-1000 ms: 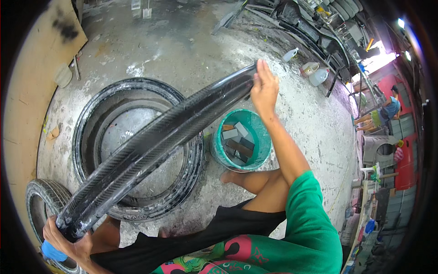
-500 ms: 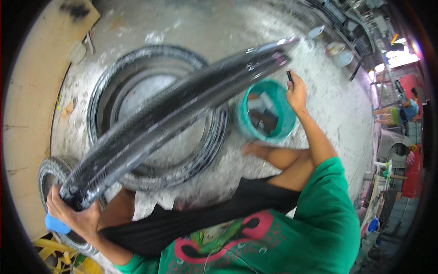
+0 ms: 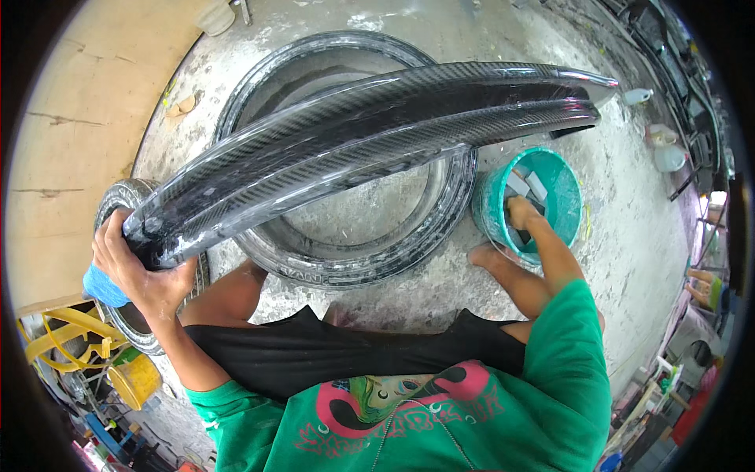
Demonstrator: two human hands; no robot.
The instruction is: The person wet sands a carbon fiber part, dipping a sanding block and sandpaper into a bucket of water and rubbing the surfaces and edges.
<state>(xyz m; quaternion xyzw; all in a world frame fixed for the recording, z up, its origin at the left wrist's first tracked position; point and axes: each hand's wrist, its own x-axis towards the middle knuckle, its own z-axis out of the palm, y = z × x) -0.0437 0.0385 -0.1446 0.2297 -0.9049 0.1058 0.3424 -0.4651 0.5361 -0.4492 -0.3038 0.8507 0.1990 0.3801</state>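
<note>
My left hand (image 3: 141, 267) grips the left end of a long, glossy black carbon-fibre part (image 3: 354, 118), which slants up to the right above a large tyre (image 3: 346, 267). A blue pad (image 3: 102, 287) shows beside that hand, over a smaller tyre (image 3: 138, 334). My right hand (image 3: 523, 212) reaches into a teal bucket (image 3: 562, 212) of rectangular blocks (image 3: 535, 185); its fingertips are hidden among them, so what it holds, if anything, cannot be seen.
A wooden board (image 3: 71, 134) stands at the left. Yellow parts and a yellow bucket (image 3: 134, 377) lie at lower left. Plastic jugs (image 3: 668, 157) and black panels are at upper right. Another person's legs (image 3: 700, 287) show at the far right.
My right hand has left the part's far end and dropped into the bucket. My left hand still holds the part, whose far end has swung right. The view has shifted.
</note>
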